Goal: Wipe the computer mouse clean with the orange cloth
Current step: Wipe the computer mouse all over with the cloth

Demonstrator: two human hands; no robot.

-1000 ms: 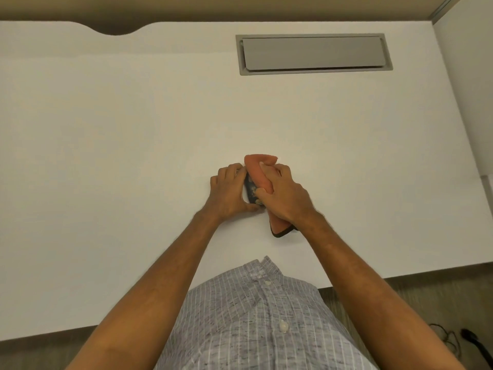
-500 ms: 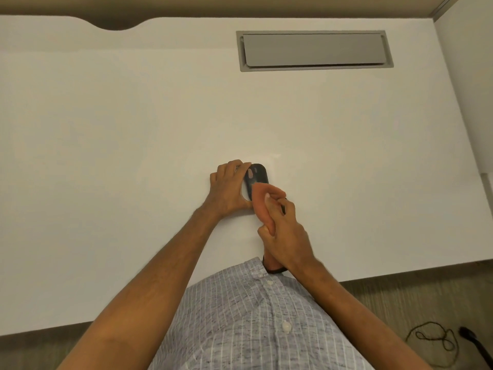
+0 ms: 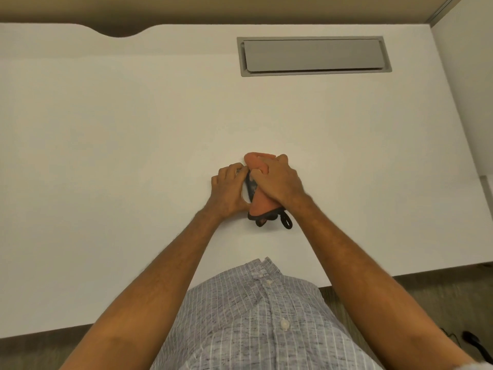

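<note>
A dark computer mouse [image 3: 250,186] lies on the white desk [image 3: 133,156], mostly hidden; only a strip of its left side shows. My left hand [image 3: 229,190] holds it from the left, fingers curled on its edge. An orange cloth [image 3: 260,206] with a black trim and loop covers the mouse from its far end to its near end. My right hand [image 3: 277,180] presses down on top of the cloth, gripping it over the mouse.
A grey cable hatch [image 3: 314,56] is set into the desk at the back right. A white partition [image 3: 466,76] bounds the right side. The desk's near edge runs just in front of my shirt; cables lie on the floor at the lower right.
My right hand with the cloth has pushed forward from the mouse's near end to cover it again. The left hand has stayed on the mouse.
</note>
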